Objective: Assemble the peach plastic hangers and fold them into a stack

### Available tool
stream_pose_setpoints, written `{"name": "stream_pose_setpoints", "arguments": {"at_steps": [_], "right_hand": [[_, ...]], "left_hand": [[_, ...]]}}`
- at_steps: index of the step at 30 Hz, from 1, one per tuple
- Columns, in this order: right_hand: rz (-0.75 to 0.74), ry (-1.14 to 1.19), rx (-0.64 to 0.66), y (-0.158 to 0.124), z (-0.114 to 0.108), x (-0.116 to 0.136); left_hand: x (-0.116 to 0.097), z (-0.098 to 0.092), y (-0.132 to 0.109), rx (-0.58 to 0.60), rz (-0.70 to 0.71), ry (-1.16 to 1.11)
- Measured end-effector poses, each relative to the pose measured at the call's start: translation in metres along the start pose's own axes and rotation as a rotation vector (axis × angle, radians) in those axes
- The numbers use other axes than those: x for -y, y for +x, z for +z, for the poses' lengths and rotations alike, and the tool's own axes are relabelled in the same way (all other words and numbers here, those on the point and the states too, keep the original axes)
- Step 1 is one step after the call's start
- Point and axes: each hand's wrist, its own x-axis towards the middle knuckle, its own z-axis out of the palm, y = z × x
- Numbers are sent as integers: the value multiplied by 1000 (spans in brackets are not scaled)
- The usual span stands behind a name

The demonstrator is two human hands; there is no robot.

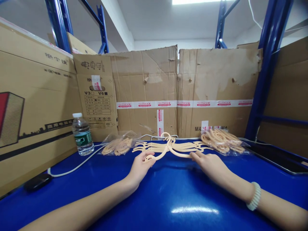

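Note:
Between my two hands is a beige clothes hanger, raised a little above the blue table with its hook pointing up and away. My left hand is closed on its left arm end, thumb and fingers pinching near the curled tip. The right arm end is gripped by my right hand, whose fingers partly hide it. Just behind lie several more beige hangers, stacked flat with their ends overlapping. A pale coiled band circles my right wrist.
A water bottle stands at left, near a black device and a white cable. Bagged beige pieces lie left and right. A dark tablet-like slab rests at right. Cardboard boxes wall the back.

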Motion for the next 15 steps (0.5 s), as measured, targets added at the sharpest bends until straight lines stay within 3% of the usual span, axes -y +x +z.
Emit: {"name": "stream_pose_setpoints", "arguments": {"at_steps": [10, 15], "right_hand": [[-99, -40, -298, 1, 12, -4], [-163, 207, -327, 0, 16, -5]], "left_hand": [[-2, 0, -3, 8, 10, -5], [-2, 0, -2, -3, 5, -24]]}}
